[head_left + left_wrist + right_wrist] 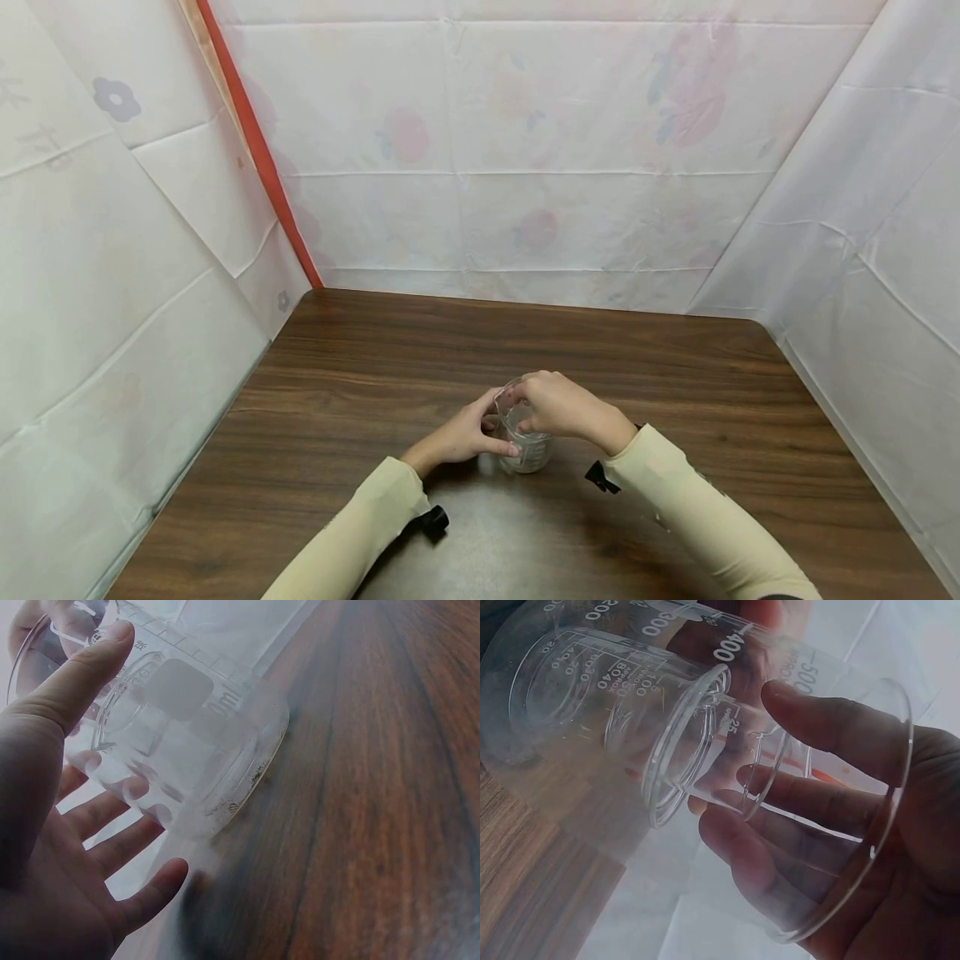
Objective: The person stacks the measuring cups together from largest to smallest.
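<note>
A large clear glass beaker (532, 457) with printed volume marks stands on the table, its base on the wood in the left wrist view. My left hand (467, 433) holds it from the left, thumb on the near side and other fingers around behind. My right hand (568, 407) reaches over the rim into the beaker. Inside, the right wrist view shows a medium beaker (660, 761) and, in its mouth, a small beaker (735, 724) marked 25. The right thumb and fingers grip around the small beaker; their exact contact is blurred by the glass.
The brown wood-grain table (360, 375) extends around the hands. White patterned sheets (525, 150) hang behind it and along both sides. A red strip (258, 150) runs down the back left corner. Dark clips (602, 477) sit near the sleeve cuffs.
</note>
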`<state>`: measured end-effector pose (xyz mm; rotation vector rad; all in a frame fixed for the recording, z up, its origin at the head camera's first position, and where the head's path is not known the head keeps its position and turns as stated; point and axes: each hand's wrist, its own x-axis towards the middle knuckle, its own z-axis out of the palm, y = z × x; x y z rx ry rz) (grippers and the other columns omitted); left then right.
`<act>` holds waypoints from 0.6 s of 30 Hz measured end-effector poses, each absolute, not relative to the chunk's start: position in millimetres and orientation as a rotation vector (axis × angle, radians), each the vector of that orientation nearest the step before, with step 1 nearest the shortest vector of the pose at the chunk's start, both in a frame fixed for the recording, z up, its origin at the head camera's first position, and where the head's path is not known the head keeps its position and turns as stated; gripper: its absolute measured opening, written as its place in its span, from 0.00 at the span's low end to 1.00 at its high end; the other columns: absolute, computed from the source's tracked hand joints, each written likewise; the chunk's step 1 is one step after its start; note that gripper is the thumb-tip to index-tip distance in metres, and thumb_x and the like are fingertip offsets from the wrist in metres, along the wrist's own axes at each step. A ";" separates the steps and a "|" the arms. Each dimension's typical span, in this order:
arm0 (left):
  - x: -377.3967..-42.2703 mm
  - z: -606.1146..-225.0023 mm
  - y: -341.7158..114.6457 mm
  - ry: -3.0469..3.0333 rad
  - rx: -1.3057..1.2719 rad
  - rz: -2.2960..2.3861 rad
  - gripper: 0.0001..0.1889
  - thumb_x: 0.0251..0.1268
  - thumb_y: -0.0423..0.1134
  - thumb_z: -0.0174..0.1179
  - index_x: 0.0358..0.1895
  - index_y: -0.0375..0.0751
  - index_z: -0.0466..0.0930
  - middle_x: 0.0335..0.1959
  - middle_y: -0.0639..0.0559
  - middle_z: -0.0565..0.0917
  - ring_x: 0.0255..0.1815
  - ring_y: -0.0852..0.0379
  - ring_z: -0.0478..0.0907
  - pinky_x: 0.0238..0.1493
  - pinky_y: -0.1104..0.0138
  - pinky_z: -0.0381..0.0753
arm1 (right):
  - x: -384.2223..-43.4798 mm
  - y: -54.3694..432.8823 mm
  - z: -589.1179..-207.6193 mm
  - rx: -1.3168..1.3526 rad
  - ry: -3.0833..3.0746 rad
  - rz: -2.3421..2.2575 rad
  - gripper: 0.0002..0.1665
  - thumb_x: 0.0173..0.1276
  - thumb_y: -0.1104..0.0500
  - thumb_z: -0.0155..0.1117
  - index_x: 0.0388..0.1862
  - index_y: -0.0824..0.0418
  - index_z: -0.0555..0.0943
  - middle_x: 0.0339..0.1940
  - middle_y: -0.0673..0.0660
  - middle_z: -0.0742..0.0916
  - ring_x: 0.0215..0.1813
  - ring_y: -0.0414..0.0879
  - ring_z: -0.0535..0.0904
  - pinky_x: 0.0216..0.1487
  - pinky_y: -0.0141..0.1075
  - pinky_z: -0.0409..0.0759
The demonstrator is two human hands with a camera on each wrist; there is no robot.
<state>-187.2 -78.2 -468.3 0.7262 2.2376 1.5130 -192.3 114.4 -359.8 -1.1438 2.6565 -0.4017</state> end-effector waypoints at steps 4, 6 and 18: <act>-186.9 -465.0 -77.2 2.240 0.725 1.496 0.48 0.57 0.39 0.71 0.77 0.45 0.50 0.75 0.44 0.62 0.73 0.43 0.64 0.65 0.48 0.72 | -193.0 114.0 -362.2 -1.157 2.658 -0.389 0.18 0.56 0.60 0.76 0.47 0.57 0.86 0.48 0.53 0.88 0.51 0.51 0.84 0.54 0.49 0.80; -184.1 -457.7 -76.9 2.236 0.727 1.489 0.47 0.57 0.39 0.71 0.77 0.43 0.51 0.75 0.43 0.63 0.73 0.42 0.64 0.65 0.48 0.72 | -193.3 113.6 -363.1 -1.162 2.660 -0.377 0.18 0.56 0.59 0.76 0.47 0.56 0.86 0.49 0.52 0.88 0.52 0.50 0.83 0.56 0.51 0.79; -175.0 -439.5 -76.5 2.234 0.734 1.496 0.46 0.58 0.39 0.70 0.76 0.40 0.51 0.73 0.42 0.65 0.70 0.43 0.67 0.64 0.49 0.73 | -191.6 110.6 -369.1 -1.222 2.696 -0.287 0.18 0.55 0.59 0.76 0.46 0.58 0.86 0.46 0.54 0.88 0.49 0.48 0.84 0.51 0.44 0.82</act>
